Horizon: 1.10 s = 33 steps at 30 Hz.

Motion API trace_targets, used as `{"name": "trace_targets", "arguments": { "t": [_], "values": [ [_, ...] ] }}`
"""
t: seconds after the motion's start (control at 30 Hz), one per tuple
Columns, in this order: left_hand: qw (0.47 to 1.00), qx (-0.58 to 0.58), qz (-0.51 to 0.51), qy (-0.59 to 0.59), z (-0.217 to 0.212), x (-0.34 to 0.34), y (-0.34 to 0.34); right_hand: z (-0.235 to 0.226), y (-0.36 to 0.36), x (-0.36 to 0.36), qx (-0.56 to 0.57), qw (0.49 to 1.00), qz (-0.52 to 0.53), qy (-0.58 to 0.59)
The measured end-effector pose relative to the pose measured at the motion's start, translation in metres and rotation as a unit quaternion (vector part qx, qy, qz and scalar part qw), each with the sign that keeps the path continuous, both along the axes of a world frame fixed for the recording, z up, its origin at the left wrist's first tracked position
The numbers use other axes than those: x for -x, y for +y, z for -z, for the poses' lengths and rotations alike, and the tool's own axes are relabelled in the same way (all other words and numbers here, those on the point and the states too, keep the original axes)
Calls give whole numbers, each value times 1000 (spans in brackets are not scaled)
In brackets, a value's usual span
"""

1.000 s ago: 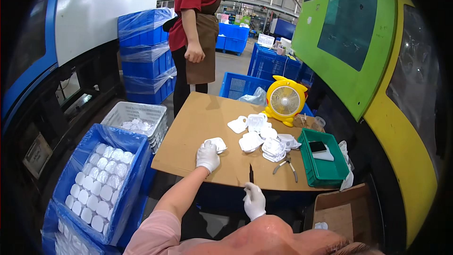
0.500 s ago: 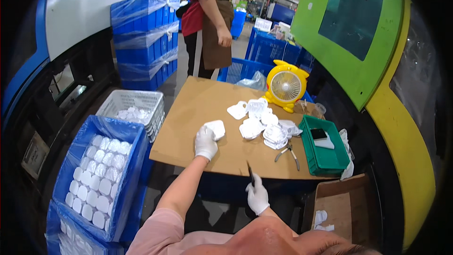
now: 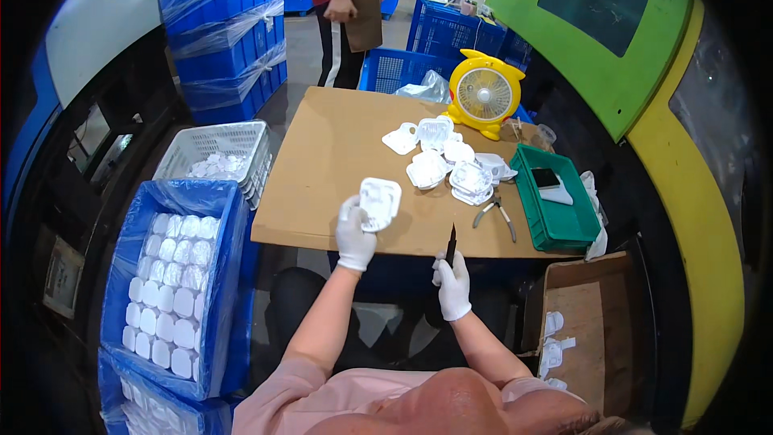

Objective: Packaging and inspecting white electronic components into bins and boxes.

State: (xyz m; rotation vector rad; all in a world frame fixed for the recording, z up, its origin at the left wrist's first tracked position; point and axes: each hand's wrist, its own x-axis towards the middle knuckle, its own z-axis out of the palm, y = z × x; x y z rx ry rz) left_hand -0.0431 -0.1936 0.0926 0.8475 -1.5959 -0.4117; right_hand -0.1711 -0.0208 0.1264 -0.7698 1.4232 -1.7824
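Note:
My left hand (image 3: 354,234), in a white glove, holds a white moulded plastic part (image 3: 379,202) tilted up over the near edge of the brown worktable (image 3: 330,169). A little to the right, my gloved right hand (image 3: 453,282) grips a thin dark blade (image 3: 452,243) that points upward at the table's front edge. A heap of similar white parts (image 3: 447,163) lies farther back on the table, in front of a yellow desk fan (image 3: 483,94).
Pliers (image 3: 495,213) lie beside a green bin (image 3: 554,208) at the right. A blue crate of stacked white parts (image 3: 173,270) and a white basket (image 3: 216,157) stand at my left. A cardboard box (image 3: 581,326) sits at lower right. Another person (image 3: 349,8) stands beyond the table by blue crates.
My left hand lifted a white part off the table and brought it nearer. My right hand rose to the table edge with the blade. My view tilted down.

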Motion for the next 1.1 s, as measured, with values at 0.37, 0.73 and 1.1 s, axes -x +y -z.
{"name": "trace_targets", "arguments": {
  "t": [0.37, 0.73, 1.1],
  "values": [
    [977, 65, 199, 49, -61, 4, 30, -53, -65, 5, 101, 990, 80, 65],
    [977, 104, 184, 8, -85, -25, 29, -77, -78, -7, 103, 994, -7, 41],
    [677, -210, 638, 301, -141, -43, 33, -152, -70, -25, 121, 989, -66, -55]
  ]
}}
